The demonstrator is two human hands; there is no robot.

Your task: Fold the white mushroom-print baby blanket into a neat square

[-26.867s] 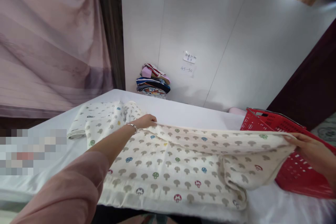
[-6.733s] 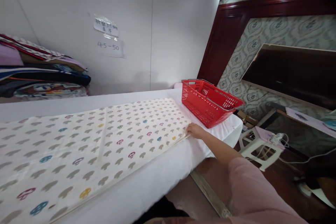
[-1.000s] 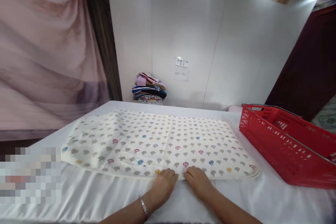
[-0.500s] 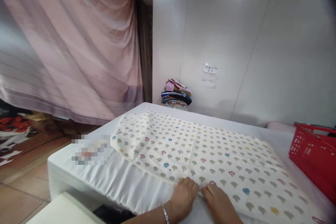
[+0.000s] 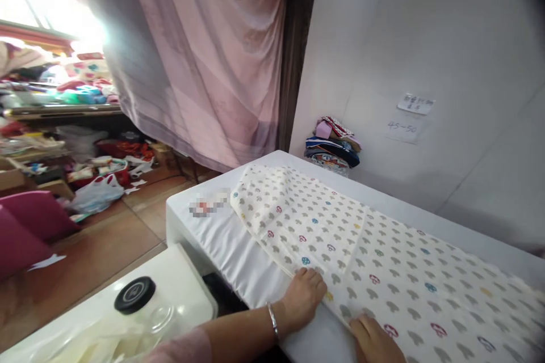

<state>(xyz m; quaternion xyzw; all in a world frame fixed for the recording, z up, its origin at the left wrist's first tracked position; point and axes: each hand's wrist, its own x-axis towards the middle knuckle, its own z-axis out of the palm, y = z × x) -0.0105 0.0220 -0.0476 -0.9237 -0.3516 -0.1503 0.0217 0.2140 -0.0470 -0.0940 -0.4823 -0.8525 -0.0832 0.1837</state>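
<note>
A white cloth (image 5: 323,232) printed with grey and coloured mushrooms lies spread over the white-covered table, a seam running across it. My left hand (image 5: 304,298), with a silver bracelet at the wrist, is closed on the cloth's near edge, knuckles up. Farther right along that same edge, my right hand (image 5: 374,340) pinches the fabric; the bottom of the frame cuts it off. A short stretch of the hem shows between the two hands. Fingertips and thumbs are mostly hidden.
Beside the table's near left side is a white surface (image 5: 191,289) with a clear jar under a black lid (image 5: 134,295). A blurred-out item (image 5: 208,203) lies at the table's left end. Folded cloths (image 5: 332,144) are stacked by the wall. A pink curtain (image 5: 204,57) hangs behind.
The view has turned left, bringing in the jar and the cluttered floor; the red basket has left the frame. My hands have moved apart along the cloth's edge.
</note>
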